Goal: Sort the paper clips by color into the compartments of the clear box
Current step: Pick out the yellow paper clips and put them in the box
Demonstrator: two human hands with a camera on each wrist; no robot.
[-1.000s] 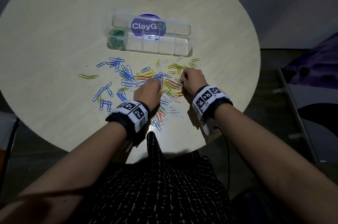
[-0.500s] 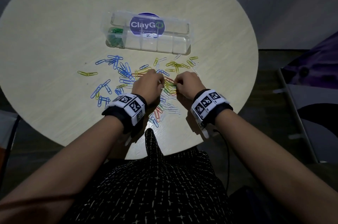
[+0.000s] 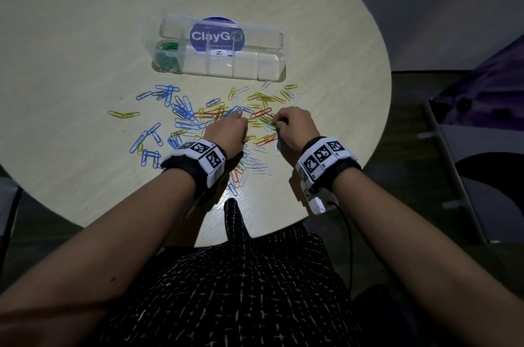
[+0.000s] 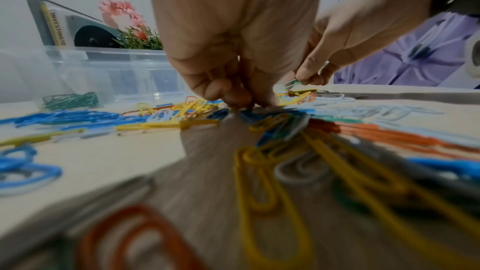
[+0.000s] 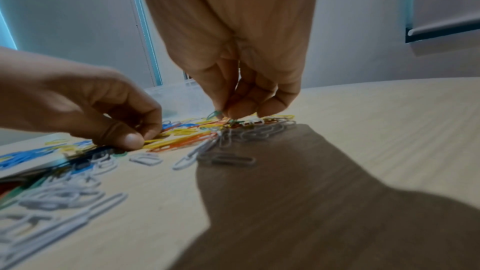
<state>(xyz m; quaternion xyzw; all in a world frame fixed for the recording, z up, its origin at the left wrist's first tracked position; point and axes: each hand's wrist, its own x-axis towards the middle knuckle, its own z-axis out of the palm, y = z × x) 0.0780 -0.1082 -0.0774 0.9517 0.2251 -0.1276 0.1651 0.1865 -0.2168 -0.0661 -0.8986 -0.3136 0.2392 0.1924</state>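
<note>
Your right hand [image 3: 295,128] is pinching a green paper clip [image 5: 214,114] between thumb and fingertips, just above the mixed pile of paper clips [image 3: 215,120] on the round table [image 3: 71,63]. Your left hand [image 3: 226,131] sits right beside it, fingers curled down onto the pile, but I can't tell if it's actually got one. The clear box [image 3: 218,63] is farther back, well apart from both hands, with green clips [image 3: 167,59] in its leftmost compartment.

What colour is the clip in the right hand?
Green; the right hand pinches a green clip, clearest in the right wrist view.
</note>
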